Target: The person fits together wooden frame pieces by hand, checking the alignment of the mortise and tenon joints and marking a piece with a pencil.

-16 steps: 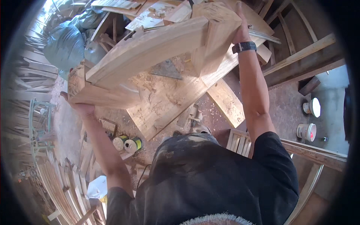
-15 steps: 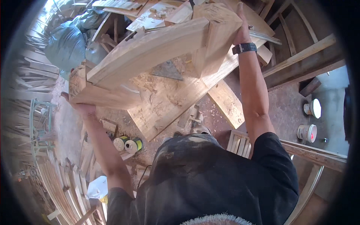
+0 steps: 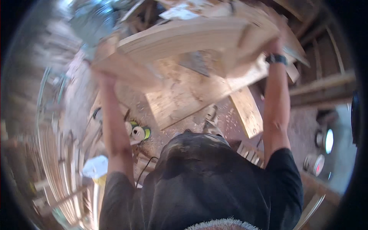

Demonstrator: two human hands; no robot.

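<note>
A pale wooden assembly (image 3: 180, 38), made of a curved beam between two chunky end blocks, spans the upper middle, blurred by motion. My left hand (image 3: 103, 74) grips its left end from the side and underneath. My right hand (image 3: 275, 44), below a dark watch, grips the right end, its fingers partly hidden by the wood. Beneath the assembly lies a broad board (image 3: 180, 103) scattered with shavings, with a dark triangular piece (image 3: 195, 63) on it.
Another plank (image 3: 247, 111) angles down at the right. Spools (image 3: 138, 133) lie on the shaving-strewn floor. Blurred bags (image 3: 90, 19) sit upper left, long strips (image 3: 57, 161) lower left, buckets (image 3: 313, 164) on the right, and timber framing (image 3: 322, 84) along the right side.
The assembly and both hands have shifted rightward in the picture, the left end rising and the right end dropping. The surroundings have shifted too, as my head moved, and are now blurred.
</note>
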